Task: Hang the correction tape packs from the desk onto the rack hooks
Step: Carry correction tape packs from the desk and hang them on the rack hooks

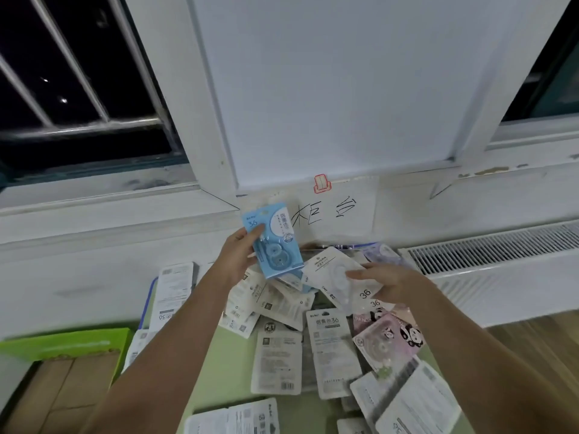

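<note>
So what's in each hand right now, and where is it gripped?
The left hand holds a blue pack by its left edge, thumb on the front. The right hand pinches a white pack at its right edge.

Two bare forearms and hands at a cluttered desk
Both arms are uncovered from elbow to fingertip, with no sleeve edge in view; the left hand and right hand carry no glove, ring, watch or wristband, and the nails are short and plain
</note>
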The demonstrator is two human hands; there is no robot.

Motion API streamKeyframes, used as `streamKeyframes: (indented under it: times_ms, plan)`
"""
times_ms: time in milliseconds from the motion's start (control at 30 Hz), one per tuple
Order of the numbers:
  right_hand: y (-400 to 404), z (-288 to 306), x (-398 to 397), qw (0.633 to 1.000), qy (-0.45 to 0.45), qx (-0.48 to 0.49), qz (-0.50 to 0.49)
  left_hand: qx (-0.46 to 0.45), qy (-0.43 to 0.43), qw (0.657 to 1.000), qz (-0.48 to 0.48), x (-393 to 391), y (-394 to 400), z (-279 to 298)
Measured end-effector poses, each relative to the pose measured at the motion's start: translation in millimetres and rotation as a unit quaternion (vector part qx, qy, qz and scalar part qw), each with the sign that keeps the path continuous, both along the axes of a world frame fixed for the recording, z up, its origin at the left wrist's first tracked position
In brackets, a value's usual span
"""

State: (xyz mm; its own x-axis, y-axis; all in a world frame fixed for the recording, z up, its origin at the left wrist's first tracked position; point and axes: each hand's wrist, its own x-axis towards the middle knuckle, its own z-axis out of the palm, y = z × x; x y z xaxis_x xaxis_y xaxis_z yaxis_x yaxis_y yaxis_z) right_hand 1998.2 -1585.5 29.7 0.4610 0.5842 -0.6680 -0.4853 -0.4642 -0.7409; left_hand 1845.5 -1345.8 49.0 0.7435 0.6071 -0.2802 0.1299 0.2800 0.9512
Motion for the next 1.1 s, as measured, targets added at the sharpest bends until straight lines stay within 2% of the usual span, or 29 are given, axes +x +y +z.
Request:
streamKeyframes:
  times_ms: [133, 300, 633, 733, 867, 1033, 1100]
  plan:
    - [-10, 7, -31, 0.997, 0.014, 0.067, -0.024, 0.019, 0.03, 0.998, -0.05, -17, 1, -1]
    - [-18, 2, -60, 0.994, -0.073, 0.044, -0.062, 0.034, 0.045, 0.993, -0.1, -37, -4, -2]
    - [-62, -4, -124, 0.941, -0.012, 0.14, -0.307, -0.003, 0.063, 0.981, -0.185, -34, -37, -9]
    - [-88, -2, -140, 0.905, -0.005, 0.152, -0.398, -0.014, 0.07, 0.972, -0.222, -23, -65, -9]
    - [-135, -3, -165, 0.846, -0.013, 0.212, -0.489, -0.013, 0.07, 0.951, -0.302, -5, -119, -6]
    - [-218, -3, -210, 0.774, -0.023, 0.245, -0.584, 0.006, 0.056, 0.914, -0.401, 4, -217, 1]
    - [-256, -4, -236, 0.756, -0.045, 0.238, -0.608, 0.011, 0.05, 0.901, -0.43, 2, -264, 4]
